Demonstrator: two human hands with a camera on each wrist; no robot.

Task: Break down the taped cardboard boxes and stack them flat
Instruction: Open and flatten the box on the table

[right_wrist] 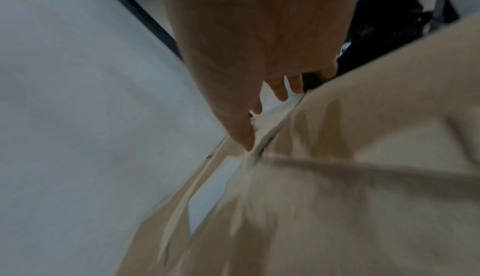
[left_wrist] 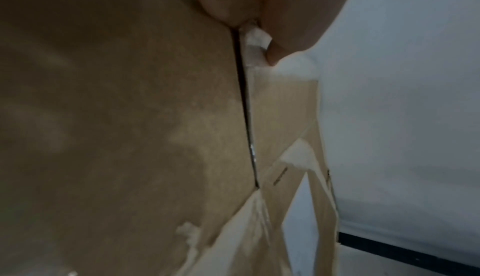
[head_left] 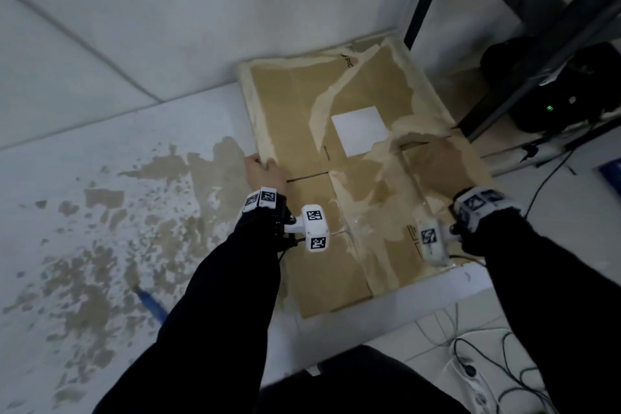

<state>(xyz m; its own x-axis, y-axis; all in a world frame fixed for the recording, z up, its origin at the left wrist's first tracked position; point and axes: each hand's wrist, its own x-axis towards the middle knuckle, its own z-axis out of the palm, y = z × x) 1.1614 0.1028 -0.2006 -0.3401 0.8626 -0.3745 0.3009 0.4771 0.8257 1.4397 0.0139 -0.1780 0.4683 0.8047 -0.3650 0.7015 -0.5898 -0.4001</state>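
Now, with the flattened box (head_left: 339,158) at frame centre on the floor (head_left: 100,151), left hand (head_left: 265,173) fingers clamped on its edge, right hand (head_left: 440,165) fingers spread flat on it, press evenly along creases.

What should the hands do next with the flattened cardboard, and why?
Probably lower and press it flat: the flattened cardboard leans against the wall, the left hand grips its left edge, and the right hand rests near a flap slit.

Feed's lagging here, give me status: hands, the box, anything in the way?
Left hand grips flattened box at its left edge. Right hand on its right side, grip unclear. Dark shelf frame close right.
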